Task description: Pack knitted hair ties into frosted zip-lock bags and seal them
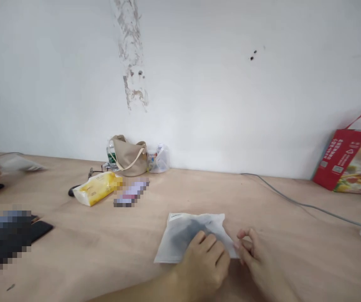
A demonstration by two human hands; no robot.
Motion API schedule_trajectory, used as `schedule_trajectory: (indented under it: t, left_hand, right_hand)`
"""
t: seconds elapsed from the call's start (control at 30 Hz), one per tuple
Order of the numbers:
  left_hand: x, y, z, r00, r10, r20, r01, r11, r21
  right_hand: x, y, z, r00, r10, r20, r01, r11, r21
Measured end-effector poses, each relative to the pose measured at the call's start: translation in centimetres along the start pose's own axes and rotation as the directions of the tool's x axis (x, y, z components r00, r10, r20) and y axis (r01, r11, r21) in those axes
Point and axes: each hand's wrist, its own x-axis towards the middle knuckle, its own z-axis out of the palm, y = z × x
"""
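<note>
Right hand (262,262) is curled, its fingertips (240,245) pinching the right edge of a frosted plastic pouch (183,237) with something dark inside, while my left hand (202,268) lies half open on its lower part, fingers spread across it. The pouch sits flat on the plywood table (296,256) at twelve o'clock from my wrists, and from here I can't tell whether it is sealed. A yellow soft pack (97,188) lies at eleven o'clock, a red shopping bag (341,159) at two.
</note>
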Motion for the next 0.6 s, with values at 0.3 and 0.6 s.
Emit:
schedule_trajectory:
  t: [0.3, 0.6]
  left_hand:
    - [-1.3, -4.4, -2.0, 1.0, 0.001, -0.021, 0.0, 0.998, 0.067]
    - [-2.7, -8.2, -4.5, 0.999, -0.01, 0.034, 0.007, 0.997, 0.073]
  right_hand:
    - [2.5, 0.2, -4.5, 0.992, 0.111, -0.061, -0.11, 0.994, 0.013]
    - [3.7, 0.9, -6.0, 0.992, 0.123, -0.043, -0.122, 0.992, 0.015]
